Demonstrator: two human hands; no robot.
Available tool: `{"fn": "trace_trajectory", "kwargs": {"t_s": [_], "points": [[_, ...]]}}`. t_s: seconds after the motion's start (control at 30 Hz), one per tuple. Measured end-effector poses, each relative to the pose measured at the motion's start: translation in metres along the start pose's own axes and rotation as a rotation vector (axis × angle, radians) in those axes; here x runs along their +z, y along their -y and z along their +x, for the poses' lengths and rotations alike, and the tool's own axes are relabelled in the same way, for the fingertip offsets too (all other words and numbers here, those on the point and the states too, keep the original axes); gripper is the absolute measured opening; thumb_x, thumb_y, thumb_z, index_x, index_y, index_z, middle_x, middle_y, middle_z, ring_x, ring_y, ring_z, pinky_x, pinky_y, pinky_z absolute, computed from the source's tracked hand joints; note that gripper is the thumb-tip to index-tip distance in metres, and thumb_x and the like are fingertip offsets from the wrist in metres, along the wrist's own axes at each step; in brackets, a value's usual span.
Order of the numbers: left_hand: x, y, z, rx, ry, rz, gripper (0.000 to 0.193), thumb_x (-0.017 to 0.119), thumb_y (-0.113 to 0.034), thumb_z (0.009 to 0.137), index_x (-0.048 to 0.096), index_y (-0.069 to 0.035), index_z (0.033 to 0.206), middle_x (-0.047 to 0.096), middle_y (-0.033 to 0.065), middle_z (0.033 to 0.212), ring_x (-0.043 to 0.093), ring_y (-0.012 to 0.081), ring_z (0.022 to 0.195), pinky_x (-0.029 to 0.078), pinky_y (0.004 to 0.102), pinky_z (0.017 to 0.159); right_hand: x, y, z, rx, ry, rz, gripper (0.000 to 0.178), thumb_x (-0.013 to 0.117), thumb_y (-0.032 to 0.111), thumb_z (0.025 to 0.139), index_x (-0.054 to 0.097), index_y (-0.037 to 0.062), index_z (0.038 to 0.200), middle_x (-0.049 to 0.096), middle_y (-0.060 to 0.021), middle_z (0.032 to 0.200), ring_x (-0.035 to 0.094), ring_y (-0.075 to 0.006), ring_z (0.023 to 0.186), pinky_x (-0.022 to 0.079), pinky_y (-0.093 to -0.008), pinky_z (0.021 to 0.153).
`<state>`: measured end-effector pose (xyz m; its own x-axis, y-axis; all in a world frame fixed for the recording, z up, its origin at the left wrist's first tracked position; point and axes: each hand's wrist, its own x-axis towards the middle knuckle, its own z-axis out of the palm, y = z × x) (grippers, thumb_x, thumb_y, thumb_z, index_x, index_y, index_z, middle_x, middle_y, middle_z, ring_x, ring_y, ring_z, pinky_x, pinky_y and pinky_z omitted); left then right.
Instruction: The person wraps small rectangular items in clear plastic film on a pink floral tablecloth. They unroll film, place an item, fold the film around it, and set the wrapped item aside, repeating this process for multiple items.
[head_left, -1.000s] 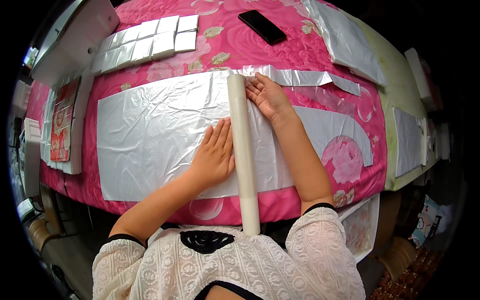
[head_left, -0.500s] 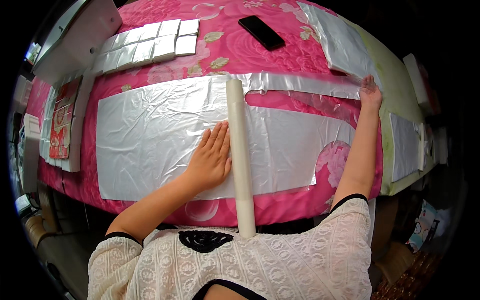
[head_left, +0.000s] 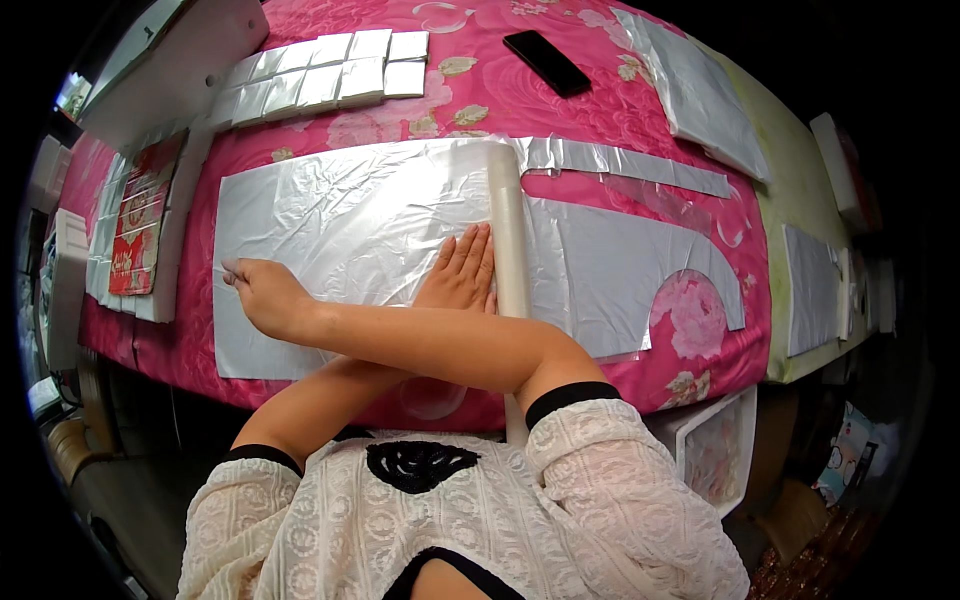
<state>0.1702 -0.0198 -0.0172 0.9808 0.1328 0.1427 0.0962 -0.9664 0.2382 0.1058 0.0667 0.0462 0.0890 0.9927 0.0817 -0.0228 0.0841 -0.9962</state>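
Observation:
A silvery-white plastic bag [head_left: 350,185] with long handle strips lies flat across the table. Over it, running toward my body, rests a pale cylindrical tube [head_left: 507,225]. My left hand [head_left: 458,275] is spread palm down on the bag, its fingers against the tube's left side. Crossing over my left arm, my right hand [head_left: 268,292] is at the bag's left edge with fingers pinched together. Whether the plastic is between those fingertips I cannot make out. My right forearm hides part of the tube and of the left wrist.
A pink floral cloth [head_left: 480,90] covers the table. Small white packs [head_left: 315,80] in rows, a black phone [head_left: 546,63] and a stack of plastic bags [head_left: 695,95] lie at the back. A red packet [head_left: 145,235] is at left, a white bin [head_left: 715,450] below right.
My right hand has let go of the bag's far-right strip and swung across to the left edge, over my left arm. My left hand has stayed beside the tube.

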Motion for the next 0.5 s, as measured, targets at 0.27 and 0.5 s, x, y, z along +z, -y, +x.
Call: {"fn": "trace_trajectory", "kwargs": {"t_s": [0.27,0.5], "points": [[0.001,-0.003,-0.004,-0.037,-0.037,0.026,0.067,0.040,-0.027,0.086,0.021,0.008,0.139,0.019,0.0228,0.147,0.014,0.0334,0.139,0.010,0.0445,0.113,-0.003,0.043,-0.027,-0.169,0.285,-0.261,0.051,0.057,0.025,0.084,0.048,-0.0005,0.127,0.048,-0.0257,0.127,0.046,-0.0385,0.118,0.037,-0.0397,0.099],[0.005,-0.004,-0.001,-0.005,-0.090,-0.086,0.073,0.040,-0.035,0.082,0.024,0.010,0.137,0.017,0.0294,0.145,0.010,0.0385,0.139,0.009,0.0444,0.113,-0.196,0.036,-0.190,-0.371,-0.128,-1.073,0.033,0.061,0.016,0.083,0.059,0.0028,0.113,0.058,-0.0136,0.119,0.052,-0.0319,0.115,0.042,-0.0414,0.095]]}}
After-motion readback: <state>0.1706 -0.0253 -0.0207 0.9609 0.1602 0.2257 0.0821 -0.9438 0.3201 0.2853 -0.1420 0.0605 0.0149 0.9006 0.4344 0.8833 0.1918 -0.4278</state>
